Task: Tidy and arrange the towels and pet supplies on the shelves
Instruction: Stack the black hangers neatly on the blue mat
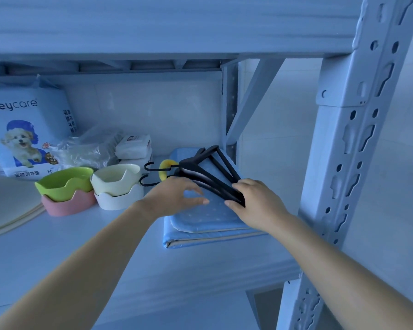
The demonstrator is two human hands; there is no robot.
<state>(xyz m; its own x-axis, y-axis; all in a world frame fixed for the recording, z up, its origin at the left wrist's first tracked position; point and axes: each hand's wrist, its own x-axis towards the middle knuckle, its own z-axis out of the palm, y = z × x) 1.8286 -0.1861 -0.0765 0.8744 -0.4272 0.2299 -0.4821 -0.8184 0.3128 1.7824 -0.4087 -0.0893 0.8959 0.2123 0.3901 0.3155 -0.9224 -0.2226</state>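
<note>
Gripping anything over there?
— Yep, right hand [255, 203] is curled round the black hangers [210, 175], which lie on the folded blue towel [208, 217] (right end of the shelf [81, 246]). Left hand [177, 194] is loosely spread, just beside them.

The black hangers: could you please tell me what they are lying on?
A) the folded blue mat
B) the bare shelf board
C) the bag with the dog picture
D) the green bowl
A: the black hangers lie fanned out on top of the folded blue mat at the right end of the shelf, where the right hand grips their ends.
</note>
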